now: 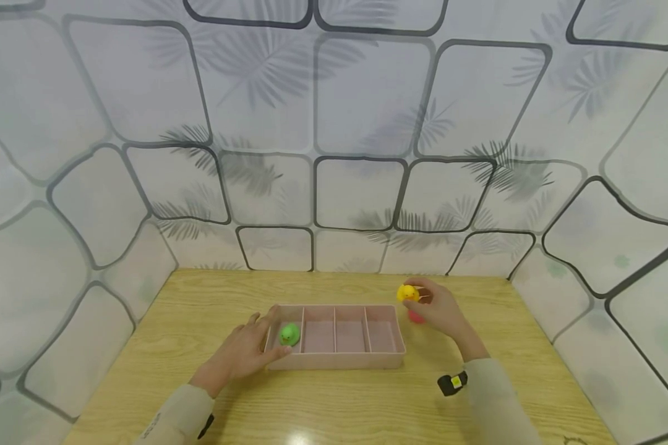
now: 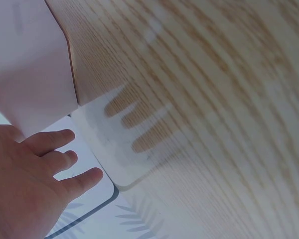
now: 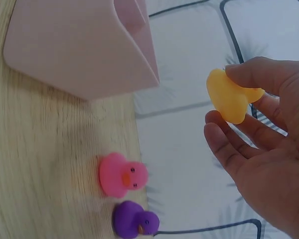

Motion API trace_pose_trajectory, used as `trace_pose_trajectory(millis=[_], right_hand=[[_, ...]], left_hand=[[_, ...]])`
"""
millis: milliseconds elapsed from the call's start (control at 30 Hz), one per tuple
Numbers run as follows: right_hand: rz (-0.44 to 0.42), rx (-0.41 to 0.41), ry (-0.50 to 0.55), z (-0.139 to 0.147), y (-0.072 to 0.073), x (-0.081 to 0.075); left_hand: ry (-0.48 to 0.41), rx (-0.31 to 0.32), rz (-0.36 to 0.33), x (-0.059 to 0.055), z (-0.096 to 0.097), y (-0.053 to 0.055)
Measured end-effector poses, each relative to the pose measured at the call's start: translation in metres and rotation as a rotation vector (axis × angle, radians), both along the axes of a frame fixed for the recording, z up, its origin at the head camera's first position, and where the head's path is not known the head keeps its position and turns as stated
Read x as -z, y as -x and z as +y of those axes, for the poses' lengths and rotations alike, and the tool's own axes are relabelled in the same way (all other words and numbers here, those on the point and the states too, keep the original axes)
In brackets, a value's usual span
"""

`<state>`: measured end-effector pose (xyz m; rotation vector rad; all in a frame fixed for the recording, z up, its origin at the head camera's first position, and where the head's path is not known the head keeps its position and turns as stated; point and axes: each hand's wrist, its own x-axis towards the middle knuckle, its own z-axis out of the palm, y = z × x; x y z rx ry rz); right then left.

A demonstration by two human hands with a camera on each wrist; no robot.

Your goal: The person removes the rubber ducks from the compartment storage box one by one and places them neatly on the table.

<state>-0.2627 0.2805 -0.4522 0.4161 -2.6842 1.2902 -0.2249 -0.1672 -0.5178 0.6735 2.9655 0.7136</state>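
Note:
A pink tray (image 1: 334, 361) with several compartments lies on the table. In its leftmost compartment sits a green rubber duck (image 1: 289, 335). My left hand (image 1: 246, 350) rests against the tray's left end, fingers over the far side and thumb along the front rim. My right hand (image 1: 438, 312) pinches a yellow rubber duck (image 3: 228, 97) between thumb and fingers, raised beyond the tray's right end. Below it on the table stand a pink rubber duck (image 3: 120, 174) and a purple rubber duck (image 3: 132, 219), the purple one hidden in the head view.
The wooden table (image 1: 345, 408) meets patterned walls (image 1: 356, 191) at the back and both sides. The tray's dividers (image 1: 335, 330) stand upright between its compartments. A black band with a yellow mark (image 1: 453, 383) is at the right wrist.

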Motion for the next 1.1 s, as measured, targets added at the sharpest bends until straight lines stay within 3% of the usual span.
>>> trace_pose_trajectory(millis=[467, 1100], right_hand=[[0.004, 0.085, -0.024, 0.045, -0.003, 0.001], [-0.002, 0.206, -0.093, 0.093, -0.001, 0.022]], left_hand=[[0.005, -0.001, -0.006, 0.001, 0.000, 0.001], [0.009, -0.005, -0.014, 0.000, 0.000, 0.000]])
